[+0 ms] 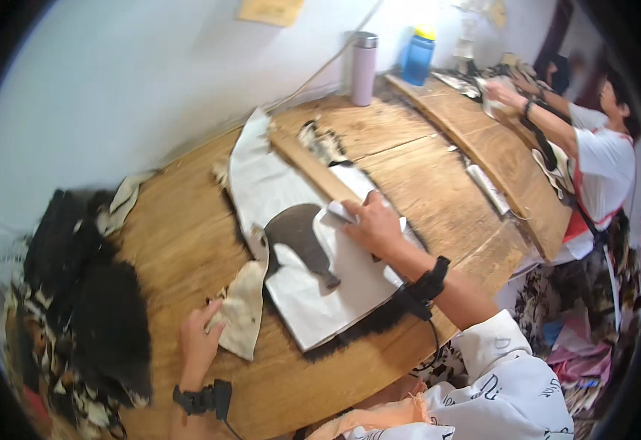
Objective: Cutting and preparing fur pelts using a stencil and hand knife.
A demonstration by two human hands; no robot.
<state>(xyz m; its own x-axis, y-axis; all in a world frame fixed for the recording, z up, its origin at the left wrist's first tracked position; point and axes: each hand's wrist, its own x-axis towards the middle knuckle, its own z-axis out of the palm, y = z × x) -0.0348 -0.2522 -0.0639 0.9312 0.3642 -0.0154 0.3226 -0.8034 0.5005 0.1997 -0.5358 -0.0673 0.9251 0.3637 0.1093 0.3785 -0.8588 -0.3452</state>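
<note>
My left hand is at the near left of the table, its fingers closed at the edge of a cream hide piece. My right hand has bent fingers around a small whitish thing whose kind I cannot make out, by the near end of a wooden bar. Beneath that hand lies a white sheet-like piece, with dark fur showing along its near and right edges. A dark grey shape, rounded and narrowing to a stub, shows on the white piece.
Black fur pieces are heaped at the left. A pinkish flask and a blue bottle stand by the wall. A long wooden board and a white roll-like thing lie to the right. Another person handles pieces there.
</note>
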